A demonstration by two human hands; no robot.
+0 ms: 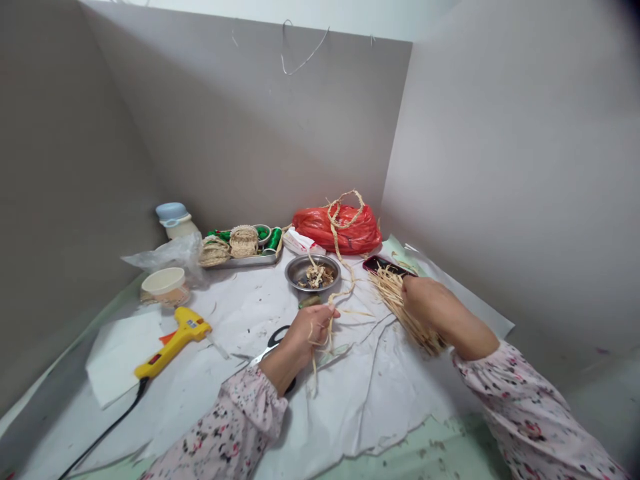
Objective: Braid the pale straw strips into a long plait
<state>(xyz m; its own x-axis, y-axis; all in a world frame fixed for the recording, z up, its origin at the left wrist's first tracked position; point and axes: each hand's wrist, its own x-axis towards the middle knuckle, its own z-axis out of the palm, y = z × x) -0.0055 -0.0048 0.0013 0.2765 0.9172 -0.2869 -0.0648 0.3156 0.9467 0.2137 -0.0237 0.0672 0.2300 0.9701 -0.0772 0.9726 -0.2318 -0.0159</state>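
Pinched in my left hand (303, 330) is the working end of a straw braid (345, 290), loose strands hanging below the fingers. The braid runs up past a metal bowl (293, 279) and ends in loops over a red plastic bag (313, 223). On the right, my right hand (425, 303) is curled over a bundle of dry straw (393, 291); its fingertips are hidden against the strands. Black-handled scissors (275, 338) lie partly under my left wrist. The bowl holds straw scraps.
A yellow hot glue gun (173, 343) with a black cord lies at left. Behind it are a white tub (163, 281), a blue-capped bottle (173, 215) and a metal tray (245, 263) with woven pieces and green thread. A phone (387, 266) touches the straw. Grey partitions (260, 120) enclose the table.
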